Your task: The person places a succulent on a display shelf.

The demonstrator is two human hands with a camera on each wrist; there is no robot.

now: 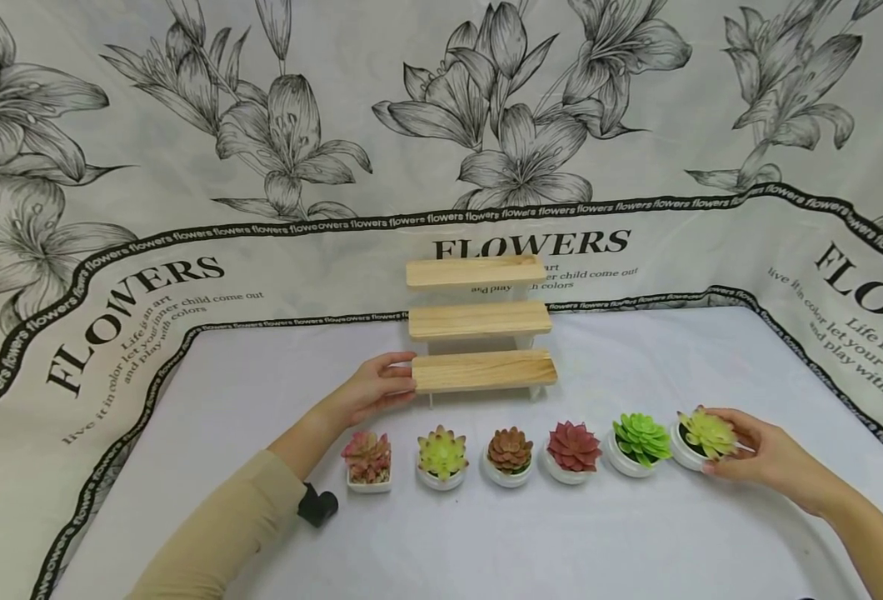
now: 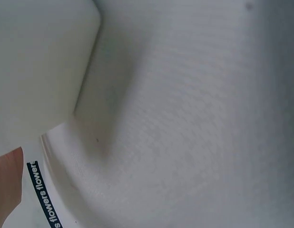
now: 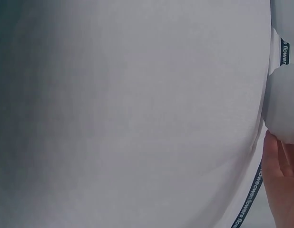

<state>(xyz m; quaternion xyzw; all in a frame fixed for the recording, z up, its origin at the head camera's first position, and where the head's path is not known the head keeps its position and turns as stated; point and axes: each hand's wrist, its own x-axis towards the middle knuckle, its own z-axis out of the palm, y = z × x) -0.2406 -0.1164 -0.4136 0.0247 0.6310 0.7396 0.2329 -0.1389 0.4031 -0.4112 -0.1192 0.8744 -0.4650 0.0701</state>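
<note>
In the head view, my left hand rests against the left end of the lowest board of a three-tier wooden display stand, its fingers fairly straight. A fingertip shows at the lower left of the left wrist view. My right hand pinches the far-right potted succulent, yellow-green in a round white pot, between thumb and fingers. That white pot appears at the right edge of the right wrist view, above my right hand. Its base contact with the table cannot be told.
Left of the held plant stand a bright green succulent, a dark red one, a brown one, a yellow-green one and a pink one in a square pot. A flower-printed cloth hangs behind the white table.
</note>
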